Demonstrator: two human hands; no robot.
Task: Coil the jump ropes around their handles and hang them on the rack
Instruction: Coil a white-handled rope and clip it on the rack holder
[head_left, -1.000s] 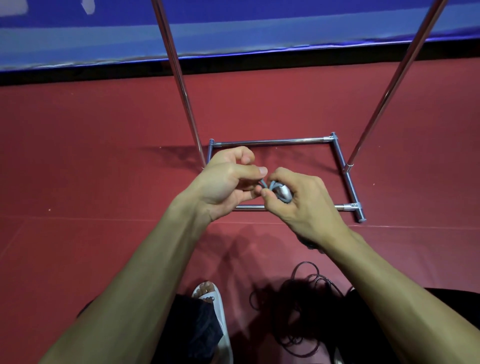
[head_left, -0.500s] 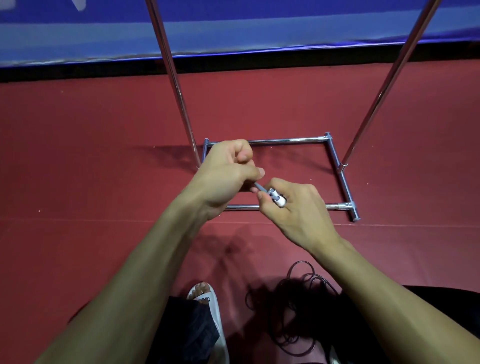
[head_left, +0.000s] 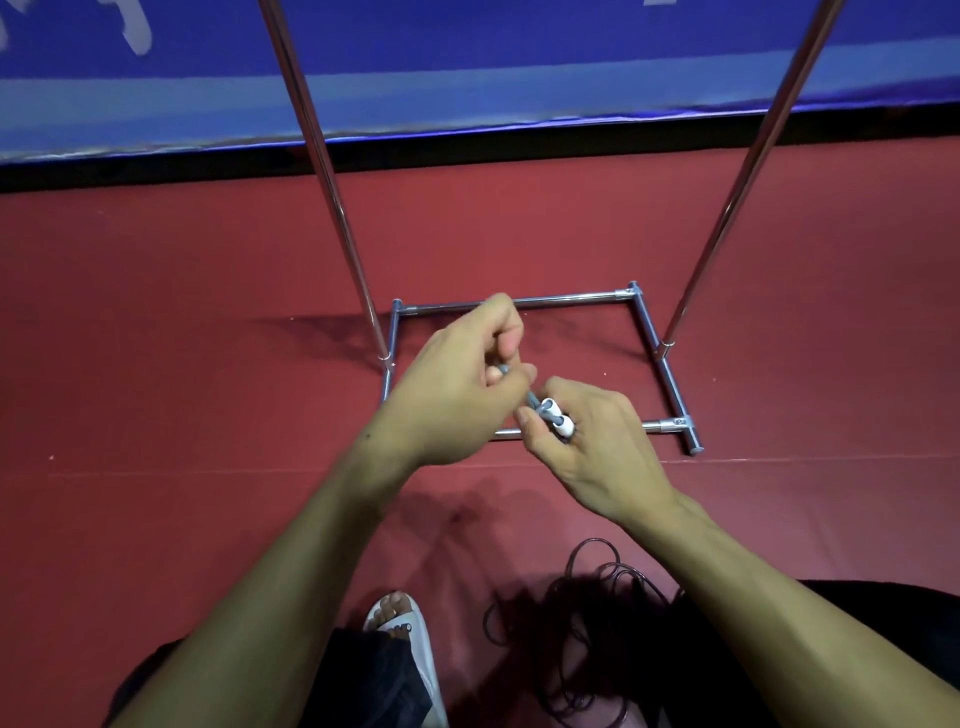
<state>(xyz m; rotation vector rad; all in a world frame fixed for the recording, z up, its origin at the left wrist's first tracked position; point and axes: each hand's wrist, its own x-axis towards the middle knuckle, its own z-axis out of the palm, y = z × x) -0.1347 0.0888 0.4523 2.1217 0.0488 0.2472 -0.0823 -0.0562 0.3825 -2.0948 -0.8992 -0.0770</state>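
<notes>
I see the pair of grey, white-tipped plastic jump rope handles (head_left: 551, 417) side by side and tilted, pinched between the left hand (head_left: 457, 384) and right hand (head_left: 597, 447) over the front bar of the chrome tube rack (head_left: 571, 300). The thin dark rope (head_left: 602, 571) lies in loose loops on the floor, in front of the rack's rectangular base.

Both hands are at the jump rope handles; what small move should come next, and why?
Probably one wrap of cord round the handles. The right hand grips the paired handles, the left hand pinches a grey piece beside them, and the dark rope lies in loose loops on the floor, so coiling looks unfinished and the rack must wait.
</notes>
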